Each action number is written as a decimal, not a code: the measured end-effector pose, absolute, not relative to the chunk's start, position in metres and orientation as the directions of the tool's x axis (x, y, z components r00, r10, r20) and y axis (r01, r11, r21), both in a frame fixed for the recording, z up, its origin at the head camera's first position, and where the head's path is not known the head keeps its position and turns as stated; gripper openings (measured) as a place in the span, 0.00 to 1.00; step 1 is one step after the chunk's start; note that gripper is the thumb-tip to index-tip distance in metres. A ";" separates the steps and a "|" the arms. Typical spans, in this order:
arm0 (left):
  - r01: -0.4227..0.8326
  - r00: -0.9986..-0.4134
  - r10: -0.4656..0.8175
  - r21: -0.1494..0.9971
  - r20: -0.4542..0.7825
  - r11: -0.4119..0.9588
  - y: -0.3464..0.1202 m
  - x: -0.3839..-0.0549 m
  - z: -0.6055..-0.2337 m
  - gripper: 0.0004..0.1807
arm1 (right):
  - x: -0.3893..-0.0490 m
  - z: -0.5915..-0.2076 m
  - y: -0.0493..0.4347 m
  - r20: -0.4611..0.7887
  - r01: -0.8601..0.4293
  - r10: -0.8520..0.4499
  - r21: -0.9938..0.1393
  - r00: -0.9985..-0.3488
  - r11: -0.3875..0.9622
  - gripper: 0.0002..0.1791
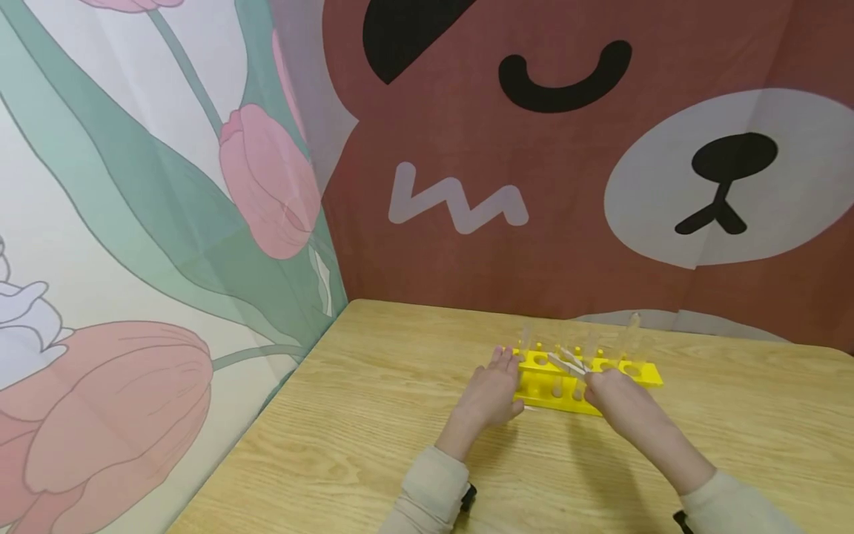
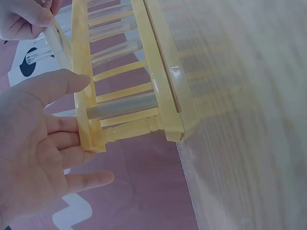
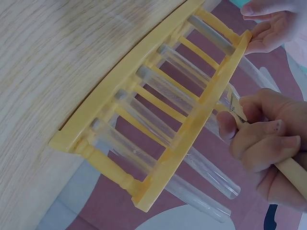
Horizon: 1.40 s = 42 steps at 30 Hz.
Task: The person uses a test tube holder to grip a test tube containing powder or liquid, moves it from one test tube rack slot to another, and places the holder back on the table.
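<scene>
A yellow test tube rack [image 1: 554,404] stands on the table, with several clear test tubes [image 3: 211,172] upright in its holes. My left hand [image 1: 490,393] is at the rack's left end. In the left wrist view, its thumb and fingers [image 2: 72,155] hold the end of the top shelf. Above the rack's front, my right hand [image 1: 620,397] grips a wooden test tube clamp [image 1: 567,365] by its handle. The clamp points left, its tips close over the top shelf among the tubes. A wire spring shows on it in the right wrist view. One tube near the left hand looks greyer.
The rack rests on a wood-grain table [image 1: 373,415]. Behind it hangs a brown bear-print cloth [image 1: 560,163], and a tulip-print cloth [image 1: 133,222] covers the left side. Tube tops rise above the top shelf.
</scene>
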State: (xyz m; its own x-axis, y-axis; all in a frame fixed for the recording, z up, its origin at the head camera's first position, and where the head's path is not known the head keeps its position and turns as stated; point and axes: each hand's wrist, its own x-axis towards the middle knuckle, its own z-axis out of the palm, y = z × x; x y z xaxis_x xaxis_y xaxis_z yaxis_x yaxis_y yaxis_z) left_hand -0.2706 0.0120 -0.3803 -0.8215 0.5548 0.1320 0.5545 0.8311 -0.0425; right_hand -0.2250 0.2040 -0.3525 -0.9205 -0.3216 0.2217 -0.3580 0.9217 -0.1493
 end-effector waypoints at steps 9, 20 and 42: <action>0.562 -0.817 0.561 -0.032 0.130 0.826 0.013 -0.270 -0.383 0.38 | -0.225 -0.356 0.200 0.228 -0.350 -0.306 -0.191 -0.924 0.917 0.07; 0.545 -0.830 0.544 -0.031 0.123 0.838 0.016 -0.268 -0.382 0.39 | -0.224 -0.357 0.197 0.246 -0.353 -0.309 -0.161 -0.919 0.922 0.08; 0.542 -0.832 0.540 -0.026 0.124 0.840 0.011 -0.269 -0.382 0.38 | -0.215 -0.359 0.202 0.267 -0.434 -0.372 -0.232 -0.889 0.871 0.15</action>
